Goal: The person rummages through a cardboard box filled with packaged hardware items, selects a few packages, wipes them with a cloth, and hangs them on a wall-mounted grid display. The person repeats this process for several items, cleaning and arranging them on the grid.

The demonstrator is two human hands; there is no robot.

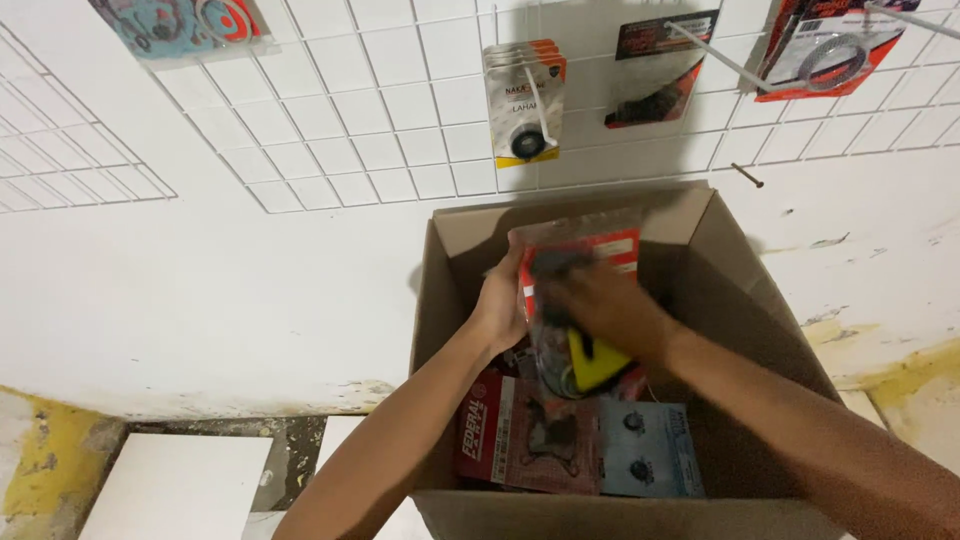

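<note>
The cardboard box point(455, 290) stood open at the top, giving access from above. Its far wall sat close to the wire grid point(330, 110), where hanging packets point(525, 100) crowded the space overhead. Flat packets point(570, 445) covered the box's near floor.

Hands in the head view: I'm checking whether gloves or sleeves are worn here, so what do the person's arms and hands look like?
Both are bare. The left hand and right hand have no gloves, and no rings, watch or bands show. Both forearms are uncovered to the picture's edge, with no sleeve in view. The picture is somewhat blurred, so fine details cannot be told.
</note>
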